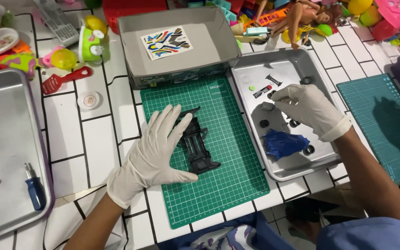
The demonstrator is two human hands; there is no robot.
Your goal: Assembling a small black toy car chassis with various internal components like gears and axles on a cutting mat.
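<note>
Two gloved hands work in the head view: the left hand (151, 150), fingers spread flat and gripping nothing, presses on the black chassis (199, 147) at the middle of the green mat (237, 176), while the right hand (309, 109), at centre right, curls its fingertips closed on a small grey part (268, 106) in the tray (320, 62). Best keep the ribbed, matte plastic chassis pinned flat and lift the part straight up, clear of the glossy blue shell (283, 143) and the round black wheels (308, 150) on smooth metal.
</note>
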